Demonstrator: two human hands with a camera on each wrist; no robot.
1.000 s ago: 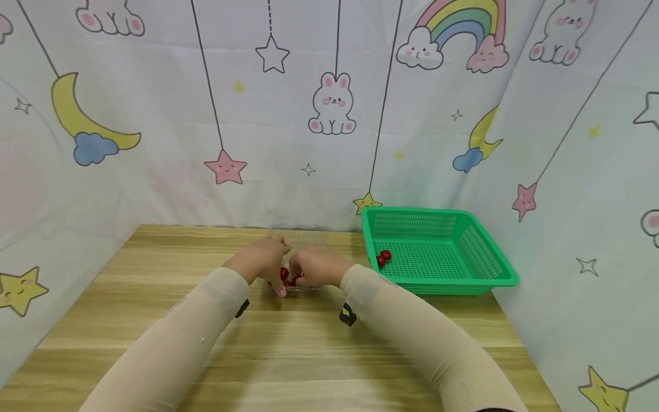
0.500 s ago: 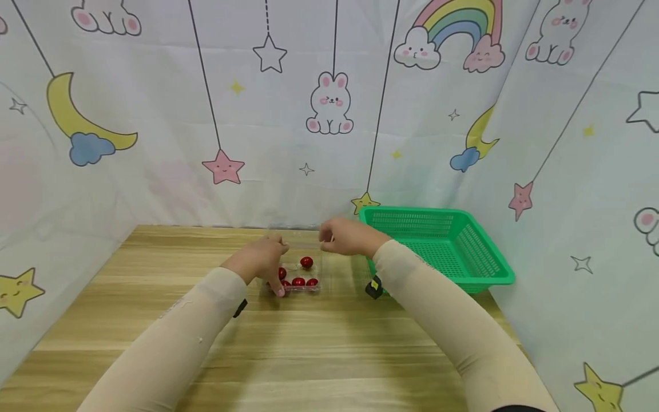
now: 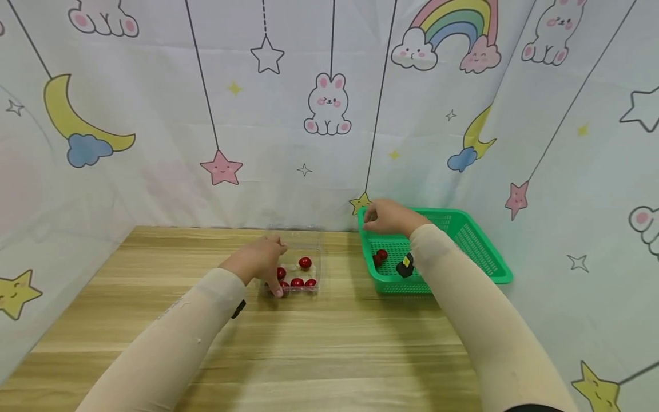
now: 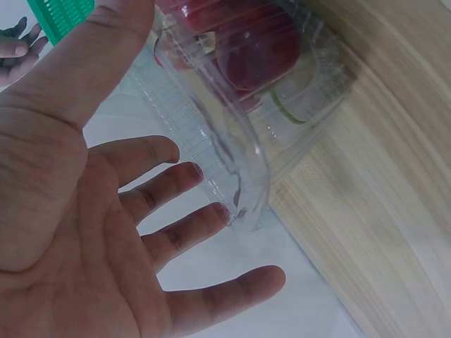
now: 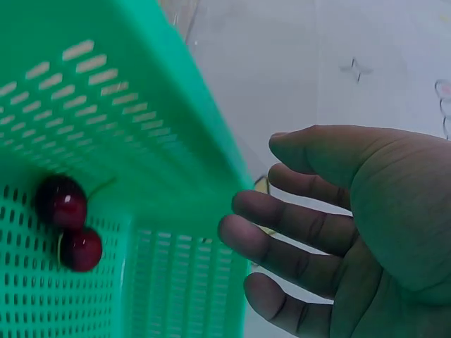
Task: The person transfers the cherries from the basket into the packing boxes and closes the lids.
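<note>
Cherries (image 3: 297,282) sat in the clear box (image 4: 257,162) on the counter (image 3: 329,343), your loose left grip (image 3: 255,260) touching the box, while your empty right grip (image 3: 388,217) hung unclenched by the green basket (image 3: 479,252) holding two more cherries (image 5: 63,202).

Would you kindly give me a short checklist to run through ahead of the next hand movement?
1. Left hand touching the clear container: ok, its fingers reach the plastic.
2. Cherries available to pick: ok, several cherries show in the container.
3. Exact count there: cannot tell, the left hand covers part of it.
4. Right hand free: ok, nothing shows between its parted fingers.
5. All cherries in the green basket: not ok, only two cherries show inside.
</note>
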